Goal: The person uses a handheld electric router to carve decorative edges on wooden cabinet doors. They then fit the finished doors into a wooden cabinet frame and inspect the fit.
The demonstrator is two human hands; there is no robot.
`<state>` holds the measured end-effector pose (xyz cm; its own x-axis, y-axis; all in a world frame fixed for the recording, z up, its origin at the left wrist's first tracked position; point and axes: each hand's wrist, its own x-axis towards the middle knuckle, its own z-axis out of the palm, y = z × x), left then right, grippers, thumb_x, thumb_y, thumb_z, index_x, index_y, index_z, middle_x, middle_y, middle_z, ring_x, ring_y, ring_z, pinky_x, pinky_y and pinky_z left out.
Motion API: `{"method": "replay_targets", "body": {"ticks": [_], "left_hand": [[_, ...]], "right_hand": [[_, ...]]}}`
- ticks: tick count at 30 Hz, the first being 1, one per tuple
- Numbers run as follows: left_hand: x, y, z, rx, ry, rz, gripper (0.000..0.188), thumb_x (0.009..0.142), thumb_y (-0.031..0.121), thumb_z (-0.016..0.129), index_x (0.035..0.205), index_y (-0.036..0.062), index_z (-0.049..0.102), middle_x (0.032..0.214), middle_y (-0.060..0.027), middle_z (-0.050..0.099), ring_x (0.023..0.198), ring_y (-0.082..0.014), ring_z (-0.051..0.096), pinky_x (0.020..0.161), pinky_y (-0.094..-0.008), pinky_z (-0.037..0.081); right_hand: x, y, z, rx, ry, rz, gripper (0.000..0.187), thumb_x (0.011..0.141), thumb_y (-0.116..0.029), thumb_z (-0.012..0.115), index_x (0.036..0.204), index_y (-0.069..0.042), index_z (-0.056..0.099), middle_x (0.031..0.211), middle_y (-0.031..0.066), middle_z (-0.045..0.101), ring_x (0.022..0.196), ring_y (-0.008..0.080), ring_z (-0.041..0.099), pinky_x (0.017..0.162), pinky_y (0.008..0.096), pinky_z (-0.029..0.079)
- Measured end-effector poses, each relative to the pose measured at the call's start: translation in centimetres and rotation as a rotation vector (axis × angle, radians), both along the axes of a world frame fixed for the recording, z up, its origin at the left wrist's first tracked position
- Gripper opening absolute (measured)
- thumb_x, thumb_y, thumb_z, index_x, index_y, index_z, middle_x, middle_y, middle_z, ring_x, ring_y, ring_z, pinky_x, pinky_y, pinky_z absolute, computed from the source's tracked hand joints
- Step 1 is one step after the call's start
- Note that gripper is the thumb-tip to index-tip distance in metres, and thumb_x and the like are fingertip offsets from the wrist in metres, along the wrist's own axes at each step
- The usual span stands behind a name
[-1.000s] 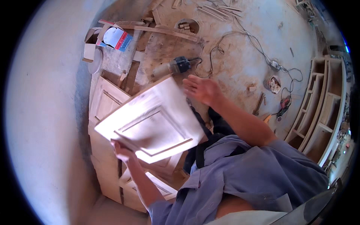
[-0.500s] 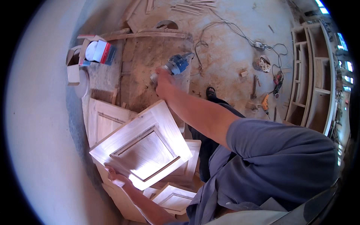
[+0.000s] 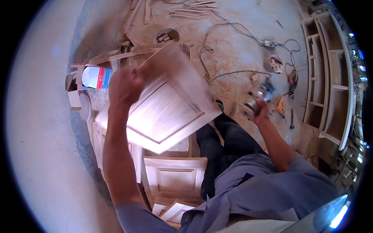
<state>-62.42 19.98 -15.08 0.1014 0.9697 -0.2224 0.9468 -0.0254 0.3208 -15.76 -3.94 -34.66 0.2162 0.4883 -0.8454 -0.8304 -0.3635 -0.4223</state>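
Note:
My left hand (image 3: 127,83) is closed on the upper left edge of a pale wooden cabinet door (image 3: 165,110) with a recessed panel. The door is held tilted over the dusty work surface, its far end blurred. Out to the right, my right hand (image 3: 262,110) is wrapped round the end of a blue and silver corded power tool (image 3: 265,91), which looks like a handheld router. The tool is smeared by motion and held above the floor, well apart from the door. Other panelled doors lean (image 3: 176,176) below the held one.
An opened carton with a white disc (image 3: 92,77) stands by the left wall. Cords (image 3: 237,27) cross the floor. At right are a bucket of scraps (image 3: 276,64), a red tool (image 3: 292,79), an orange drill (image 3: 280,105), a hammer (image 3: 291,120) and a wooden shelf frame (image 3: 328,73).
My right hand has carried the power tool from the work surface to the right. My left hand has moved from the door's lower edge to its upper left edge; the door has moved farther away and turned.

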Motion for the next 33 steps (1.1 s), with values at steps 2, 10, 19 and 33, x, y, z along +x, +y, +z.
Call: {"method": "replay_targets", "body": {"ticks": [2, 10, 19, 33], "left_hand": [[5.2, 4.5, -1.8, -0.009, 0.015, -0.172, 0.052, 0.097, 0.05, 0.056, 0.087, 0.002, 0.074, 0.082, -0.0256, 0.069, 0.082, -0.0435, 0.068, 0.075, -0.0515, 0.05], [15.7, 12.4, -15.4, -0.28, 0.234, -0.375, 0.074, 0.094, 0.069, 0.05, 0.081, -0.0005, 0.073, 0.085, -0.0238, 0.071, 0.088, -0.0431, 0.067, 0.086, -0.052, 0.05], [20.9, -1.0, -20.7, 0.26, 0.05, -0.323, 0.059, 0.084, 0.019, 0.074, 0.137, 0.0031, 0.053, 0.145, -0.0244, 0.044, 0.133, -0.0439, 0.044, 0.111, -0.0535, 0.037], [20.8, -18.9, -23.8, 0.188, -0.047, -0.398, 0.054, 0.081, 0.008, 0.06, 0.135, 0.0123, 0.058, 0.149, -0.0195, 0.046, 0.135, -0.0447, 0.044, 0.113, -0.0566, 0.037]], "right_hand": [[3.5, -2.8, -1.1, -0.019, -0.023, -0.086, 0.041, 0.073, -0.017, 0.07, 0.112, -0.007, 0.061, 0.093, 0.0126, 0.068, 0.085, 0.0335, 0.069, 0.088, 0.0521, 0.058], [11.2, -7.6, -4.5, -0.029, 0.101, -0.15, 0.049, 0.073, -0.02, 0.07, 0.118, -0.004, 0.06, 0.096, 0.0149, 0.069, 0.086, 0.0339, 0.071, 0.084, 0.0513, 0.06], [13.5, -6.0, -5.8, -0.099, 0.279, -0.131, 0.051, 0.07, -0.008, 0.069, 0.12, 0.002, 0.058, 0.105, 0.0173, 0.069, 0.096, 0.0365, 0.069, 0.094, 0.0516, 0.056], [14.5, 6.0, -6.0, 0.205, -0.104, 0.355, 0.051, 0.067, 0.0, 0.076, 0.115, -0.003, 0.059, 0.094, 0.0056, 0.068, 0.085, 0.0177, 0.066, 0.077, 0.0332, 0.055]]}}
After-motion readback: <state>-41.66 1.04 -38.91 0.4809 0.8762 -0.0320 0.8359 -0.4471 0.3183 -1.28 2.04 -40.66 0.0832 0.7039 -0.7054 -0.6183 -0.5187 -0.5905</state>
